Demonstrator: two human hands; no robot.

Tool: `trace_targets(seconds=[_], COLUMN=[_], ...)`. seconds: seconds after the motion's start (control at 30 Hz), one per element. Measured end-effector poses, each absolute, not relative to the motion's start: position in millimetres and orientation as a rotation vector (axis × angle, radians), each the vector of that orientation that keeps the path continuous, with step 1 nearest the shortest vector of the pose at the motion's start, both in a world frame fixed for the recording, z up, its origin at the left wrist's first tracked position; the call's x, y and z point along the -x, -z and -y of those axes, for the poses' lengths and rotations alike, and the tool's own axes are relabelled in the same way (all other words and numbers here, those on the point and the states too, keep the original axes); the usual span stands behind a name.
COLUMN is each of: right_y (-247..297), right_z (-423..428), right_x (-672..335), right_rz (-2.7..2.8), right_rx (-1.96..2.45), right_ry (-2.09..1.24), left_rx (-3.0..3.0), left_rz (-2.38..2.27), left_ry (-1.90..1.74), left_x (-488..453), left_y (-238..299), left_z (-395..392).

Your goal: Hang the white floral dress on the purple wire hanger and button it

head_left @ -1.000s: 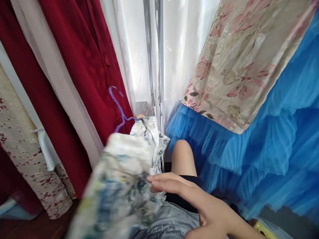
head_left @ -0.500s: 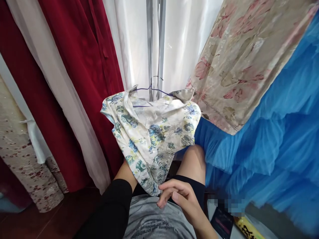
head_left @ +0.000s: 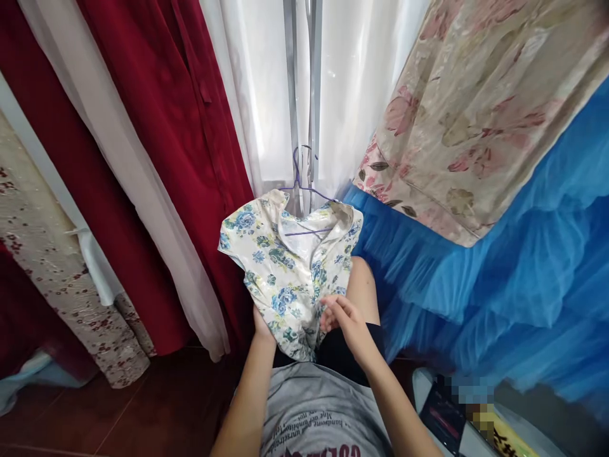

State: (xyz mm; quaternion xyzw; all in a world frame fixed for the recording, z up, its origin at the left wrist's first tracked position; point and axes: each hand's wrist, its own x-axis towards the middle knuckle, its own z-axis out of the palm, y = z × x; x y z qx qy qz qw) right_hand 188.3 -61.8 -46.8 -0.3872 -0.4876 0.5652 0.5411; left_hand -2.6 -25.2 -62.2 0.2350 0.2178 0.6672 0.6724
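A white blouse (head_left: 285,273) with blue flowers and green leaves lies in front of me on a purple hanger (head_left: 297,181). Its V neck faces up and its lower part gathers over my lap. My left hand (head_left: 262,325) is at the blouse's left side, with its fingers hidden behind the cloth. At the blouse's lower right front is my right hand (head_left: 343,315). Its thumb is stretched out and the fingers are loosely bent, with a gap between them and no cloth visibly gripped. Whether the fingertips touch the blouse I cannot tell.
Dark red cloth (head_left: 137,127) and sheer pale cloth hang on the left. A metal pole (head_left: 292,82) stands before white curtains (head_left: 371,70). Floral cloth (head_left: 457,127) and a blue tulle skirt (head_left: 514,285) hang right. A phone (head_left: 442,412) lies at lower right.
The blouse has turned and its front now shows flatter, with the neck more open. My right hand has moved up from the hem to the front. The left hand has come partly into sight.
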Motion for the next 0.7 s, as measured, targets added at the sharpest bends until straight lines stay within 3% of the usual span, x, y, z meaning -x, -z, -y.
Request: trace_targets(seconds=[0.17,0.37,0.53,0.7], right_y=[38.5,42.7,54.6,58.3], right_z=[6.7,8.1,27.1,46.1], right_x=[-164.9,-159.4,-181.7,-174.2], right_rz=[1.323,1.353,1.242,1.233], right_rx=[0.949,0.894,0.985,1.0], right_ry=[-1.105,-1.062,-1.06,-1.127], left_rx=[-0.561,-0.741,-1.044,-1.393], left_rz=[-0.695,-0.809,-1.358,-1.659], left_ry=[-1.489,-1.548,-1.604,-2.067], left_x=[3.3,-6.5,11.8,-2.0], left_y=[61.6,74.2,112.5,127.4], left_z=[42.7,34.7,15.0,28.0])
